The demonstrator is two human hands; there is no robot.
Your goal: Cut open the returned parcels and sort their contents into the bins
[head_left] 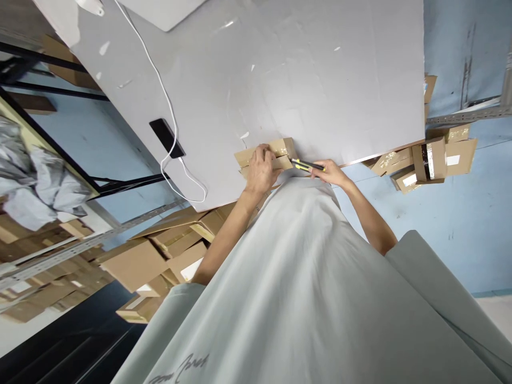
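A small brown cardboard box with clear tape lies at the near edge of the grey table. My left hand is on the box, its fingers curled over the top and holding it. In my right hand is a black and yellow utility knife, gripped by its handle. The knife's front end points left and meets the right end of the box. Whether the blade touches the cardboard is too small to tell.
A black phone and a white cable lie on the table's left part. Piled cardboard boxes stand below left, more boxes at the right. A pale grey object sits at the far edge.
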